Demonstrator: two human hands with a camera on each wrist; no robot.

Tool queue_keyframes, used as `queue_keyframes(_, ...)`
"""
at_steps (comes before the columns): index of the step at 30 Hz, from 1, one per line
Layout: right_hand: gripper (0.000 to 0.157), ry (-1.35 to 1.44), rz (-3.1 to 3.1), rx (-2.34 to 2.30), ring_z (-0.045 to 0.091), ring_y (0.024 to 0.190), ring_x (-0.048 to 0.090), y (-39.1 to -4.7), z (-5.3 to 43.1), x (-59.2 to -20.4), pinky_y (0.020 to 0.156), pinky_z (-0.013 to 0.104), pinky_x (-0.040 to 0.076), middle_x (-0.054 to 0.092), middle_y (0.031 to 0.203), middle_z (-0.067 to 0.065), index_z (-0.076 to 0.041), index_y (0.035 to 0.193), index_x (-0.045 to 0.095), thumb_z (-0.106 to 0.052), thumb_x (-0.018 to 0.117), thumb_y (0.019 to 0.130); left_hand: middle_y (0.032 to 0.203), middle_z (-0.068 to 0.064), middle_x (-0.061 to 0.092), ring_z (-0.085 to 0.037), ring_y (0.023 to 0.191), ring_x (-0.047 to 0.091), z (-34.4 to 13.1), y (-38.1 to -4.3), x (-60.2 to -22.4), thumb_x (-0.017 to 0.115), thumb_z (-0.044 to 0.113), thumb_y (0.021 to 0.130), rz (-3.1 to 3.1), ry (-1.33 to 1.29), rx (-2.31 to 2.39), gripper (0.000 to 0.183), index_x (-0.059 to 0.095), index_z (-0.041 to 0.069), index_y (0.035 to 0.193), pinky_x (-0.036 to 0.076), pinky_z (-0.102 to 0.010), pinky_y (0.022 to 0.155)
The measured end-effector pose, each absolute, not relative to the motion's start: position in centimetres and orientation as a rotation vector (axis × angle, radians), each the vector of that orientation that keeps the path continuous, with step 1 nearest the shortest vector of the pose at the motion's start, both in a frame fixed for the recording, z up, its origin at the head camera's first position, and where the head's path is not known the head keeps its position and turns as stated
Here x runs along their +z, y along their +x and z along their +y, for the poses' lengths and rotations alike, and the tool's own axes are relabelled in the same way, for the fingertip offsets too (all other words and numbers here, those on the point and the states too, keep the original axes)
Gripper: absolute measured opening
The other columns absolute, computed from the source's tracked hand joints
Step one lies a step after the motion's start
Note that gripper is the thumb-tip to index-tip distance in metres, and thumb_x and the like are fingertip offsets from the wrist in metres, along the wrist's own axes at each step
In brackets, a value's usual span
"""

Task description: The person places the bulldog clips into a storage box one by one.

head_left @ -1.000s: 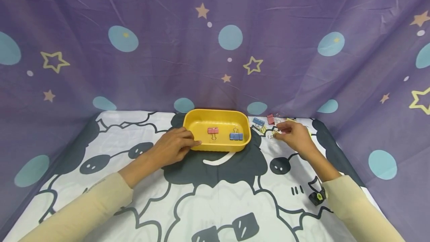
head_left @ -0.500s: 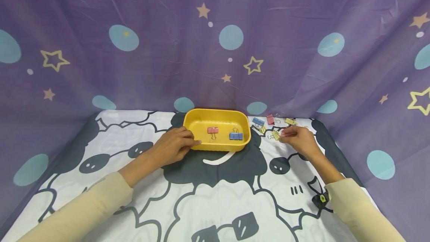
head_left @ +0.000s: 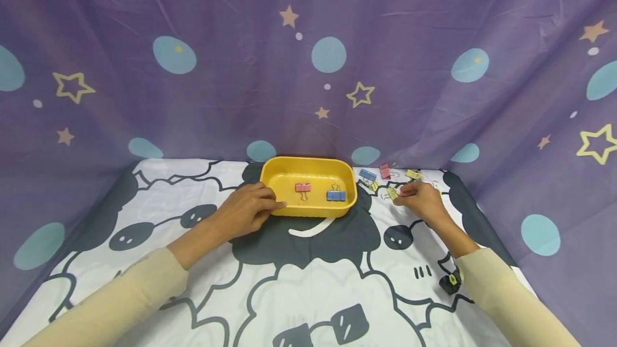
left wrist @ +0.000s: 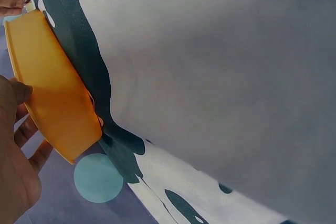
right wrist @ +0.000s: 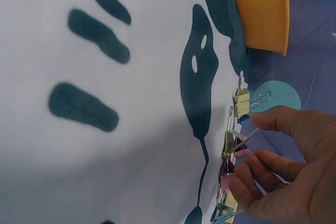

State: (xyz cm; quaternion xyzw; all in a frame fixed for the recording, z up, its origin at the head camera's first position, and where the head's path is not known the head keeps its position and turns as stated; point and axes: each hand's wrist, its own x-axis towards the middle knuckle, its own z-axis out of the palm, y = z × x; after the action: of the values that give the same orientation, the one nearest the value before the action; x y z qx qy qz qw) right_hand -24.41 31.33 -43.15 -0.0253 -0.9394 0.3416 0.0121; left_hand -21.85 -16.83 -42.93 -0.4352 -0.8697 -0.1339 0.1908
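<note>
My left hand (head_left: 248, 208) grips the near left rim of a yellow plastic tray (head_left: 308, 211); in the left wrist view the thumb (left wrist: 22, 92) lies over the rim with the fingers beyond it. Inside the tray are a pink binder clip (head_left: 302, 187) and a blue binder clip (head_left: 336, 196). To the right, my right hand (head_left: 424, 202) is down among loose clips, fingertips right at a yellow binder clip (head_left: 392, 194). The right wrist view shows its thumb and fingers apart, with that clip's wire handle (right wrist: 247, 139) reaching toward the gap. A pink clip (right wrist: 226, 179) lies by the fingertips.
Between tray and right hand lie a blue binder clip (head_left: 368, 174) and a yellow one (head_left: 372, 186). Farther back are a pink clip (head_left: 385, 171) and another yellow clip (head_left: 413, 174). A purple curtain (head_left: 308, 68) hangs right behind the printed cloth (head_left: 308, 293).
My right hand drew back to the right from the yellow clip, then came slightly left toward it again. The left hand and tray stay put.
</note>
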Motion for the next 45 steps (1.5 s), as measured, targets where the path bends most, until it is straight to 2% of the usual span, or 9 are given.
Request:
queue_keyframes(7, 0.051, -0.033, -2.946, 1.047, 0.038, 0.106, 0.083, -25.6, 31.9, -44.6, 0.078, 0.028, 0.060, 0.084, 0.116, 0.024, 0.008, 0.124, 0.080, -0.022, 0.093, 0.085, 0.106, 0.000, 0.079, -0.021, 0.095, 0.063, -16.7, -21.9, -43.0, 0.084, 0.001, 0.094, -2.443, -1.237, -0.369, 0.037, 0.089, 0.018, 0.126, 0.057, -0.040, 0.089)
queue_keyframes(14, 0.047, -0.031, -2.907, 0.931, 0.013, 0.085, 0.080, -30.5, 35.6, -51.4, 0.070, 0.027, 0.059, 0.088, 0.100, 0.006, -0.007, 0.112, 0.086, -0.032, 0.101, 0.074, 0.105, 0.000, 0.079, -0.021, 0.095, 0.063, -16.6, -21.9, -43.1, 0.085, 0.000, 0.093, -2.445, -1.230, -0.368, 0.037, 0.089, 0.018, 0.125, 0.057, -0.040, 0.089)
queue_keyframes(21, 0.037, 0.057, -2.894, 0.839, 0.017, 0.089, 0.078, -32.1, 36.5, -53.7, 0.074, 0.033, 0.059, 0.087, 0.100, 0.007, -0.008, 0.111, 0.088, -0.027, 0.099, 0.081, 0.105, 0.000, 0.080, -0.022, 0.097, 0.065, -16.6, -21.7, -43.0, 0.085, 0.001, 0.093, -2.438, -1.230, -0.359, 0.036, 0.089, 0.018, 0.125, 0.058, -0.040, 0.091)
queue_keyframes(28, 0.023, 0.107, -2.867, 0.855, 0.015, 0.081, 0.076, -30.3, 34.7, -50.9, 0.069, 0.029, 0.058, 0.085, 0.090, 0.007, -0.006, 0.102, 0.086, -0.020, 0.092, 0.084, 0.105, 0.000, 0.080, -0.022, 0.097, 0.064, -16.7, -21.7, -43.0, 0.085, 0.000, 0.093, -2.442, -1.223, -0.359, 0.037, 0.089, 0.017, 0.125, 0.058, -0.040, 0.090)
queue_keyframes(31, 0.023, 0.122, -2.899, 0.902, 0.025, 0.088, 0.081, -28.0, 32.8, -47.8, 0.074, 0.033, 0.061, 0.086, 0.098, 0.017, 0.000, 0.108, 0.085, -0.013, 0.088, 0.089, 0.105, 0.000, 0.080, -0.022, 0.097, 0.065, -16.7, -21.8, -43.0, 0.085, 0.000, 0.093, -2.450, -1.220, -0.358, 0.037, 0.089, 0.017, 0.125, 0.058, -0.040, 0.091)
queue_keyframes(33, 0.022, 0.158, -2.876, 0.905, 0.026, 0.088, 0.082, -27.1, 32.1, -47.0, 0.072, 0.029, 0.059, 0.086, 0.098, 0.018, 0.001, 0.108, 0.086, -0.011, 0.087, 0.090, 0.106, 0.000, 0.081, -0.022, 0.098, 0.065, -16.8, -21.8, -43.0, 0.084, 0.000, 0.093, -2.452, -1.219, -0.357, 0.037, 0.089, 0.017, 0.125, 0.058, -0.040, 0.092)
queue_keyframes(35, 0.023, 0.147, -2.892, 0.910, 0.036, 0.096, 0.083, -25.4, 30.6, -44.9, 0.076, 0.033, 0.061, 0.085, 0.106, 0.023, 0.005, 0.112, 0.084, -0.008, 0.086, 0.092, 0.106, 0.000, 0.081, -0.022, 0.099, 0.065, -16.8, -21.8, -43.0, 0.084, 0.000, 0.093, -2.451, -1.218, -0.357, 0.037, 0.089, 0.017, 0.125, 0.059, -0.040, 0.092)
queue_keyframes(39, 0.020, 0.183, -2.872, 0.947, 0.031, 0.092, 0.083, -25.3, 30.6, -44.9, 0.073, 0.030, 0.057, 0.086, 0.102, 0.021, 0.002, 0.108, 0.086, -0.009, 0.088, 0.092, 0.106, 0.000, 0.081, -0.023, 0.099, 0.065, -16.8, -21.8, -43.0, 0.084, -0.001, 0.092, -2.443, -1.221, -0.359, 0.037, 0.089, 0.017, 0.125, 0.059, -0.041, 0.093)
queue_keyframes(45, 0.018, 0.190, -2.848, 0.966, 0.013, 0.081, 0.078, -25.3, 30.8, -45.1, 0.068, 0.025, 0.054, 0.087, 0.097, 0.016, -0.002, 0.104, 0.088, -0.013, 0.091, 0.090, 0.105, 0.000, 0.081, -0.022, 0.097, 0.064, -16.7, -21.8, -43.0, 0.085, -0.001, 0.092, -2.430, -1.228, -0.357, 0.036, 0.089, 0.017, 0.124, 0.058, -0.040, 0.091)
